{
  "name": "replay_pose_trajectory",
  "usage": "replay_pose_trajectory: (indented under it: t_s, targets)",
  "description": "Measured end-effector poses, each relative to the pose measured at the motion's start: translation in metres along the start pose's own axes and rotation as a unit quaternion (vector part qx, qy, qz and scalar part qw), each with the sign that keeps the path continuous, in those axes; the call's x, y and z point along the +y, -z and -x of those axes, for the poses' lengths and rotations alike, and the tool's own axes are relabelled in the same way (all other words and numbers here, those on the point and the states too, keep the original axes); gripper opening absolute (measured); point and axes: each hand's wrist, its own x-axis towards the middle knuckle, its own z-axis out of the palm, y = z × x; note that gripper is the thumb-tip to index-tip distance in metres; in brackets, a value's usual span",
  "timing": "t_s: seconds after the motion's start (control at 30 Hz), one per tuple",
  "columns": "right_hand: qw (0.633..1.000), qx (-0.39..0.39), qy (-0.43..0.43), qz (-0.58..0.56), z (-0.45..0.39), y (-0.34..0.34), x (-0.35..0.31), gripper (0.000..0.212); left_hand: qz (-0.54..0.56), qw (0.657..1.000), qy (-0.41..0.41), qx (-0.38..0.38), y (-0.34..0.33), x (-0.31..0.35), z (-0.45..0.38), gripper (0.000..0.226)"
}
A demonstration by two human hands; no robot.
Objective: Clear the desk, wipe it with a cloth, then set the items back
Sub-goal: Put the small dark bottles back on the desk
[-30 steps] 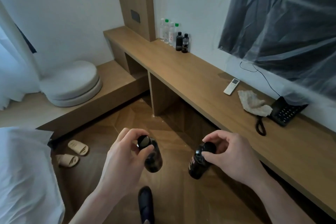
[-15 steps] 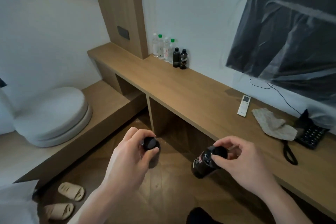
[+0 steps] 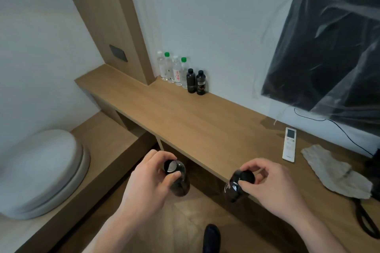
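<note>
The left hand (image 3: 148,178) is curled round the top of a dark bottle (image 3: 178,181), thumb and fingertips pinching it just under the cap, so the bottle hangs roughly upright over the floor, short of the desk's front edge. To its right the right hand (image 3: 271,187) pinches the cap end of a second dark bottle (image 3: 234,187), which tilts with its base swung down and left, right at the desk (image 3: 185,121) edge.

Both bottles look bound for the row against the wall: clear bottles (image 3: 172,70) and two dark bottles (image 3: 196,82) standing upright at the far back of the desk, up and away from both hands, slightly left of the right hand. Neither hand looks clearly nearer, and both face a long forward reach; the right one would need to bring its bottle upright first.

Further right, a white remote (image 3: 289,144) lies lengthwise toward the wall, and just beside it the crumpled cloth (image 3: 337,172), so wiping looks done.
</note>
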Motion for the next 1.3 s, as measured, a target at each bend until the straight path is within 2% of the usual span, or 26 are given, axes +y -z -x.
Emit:
replay_pose_trajectory:
  t_s: [0.17,0.43,0.77,0.97,1.1,1.3]
  targets:
    - [1.0,-0.008,-0.008,-0.007,-0.078,0.015,-0.012,0.027,-0.023,1.0,-0.005,0.011,-0.004,-0.012,-0.085,0.028]
    - [0.999,0.001,-0.042,0.011,-0.172,0.021,-0.009,0.024,-0.038,0.999,-0.011,-0.021,-0.019,-0.042,-0.203,0.027]
    - [0.984,0.052,-0.171,-0.02,-0.263,-0.023,0.015,0.027,-0.087,0.987,-0.047,-0.13,-0.085,-0.101,-0.366,0.026]
    - [0.967,0.092,-0.236,-0.039,-0.32,-0.052,0.014,0.043,-0.114,0.97,-0.096,-0.19,-0.117,-0.116,-0.461,0.023]
    - [0.957,0.124,-0.258,-0.034,-0.352,-0.052,0.008,0.027,-0.136,0.958,-0.131,-0.215,-0.14,-0.115,-0.522,0.026]
    - [0.959,0.146,-0.244,-0.009,-0.407,-0.052,-0.007,0.026,-0.179,0.937,-0.175,-0.242,-0.174,-0.108,-0.591,0.03]
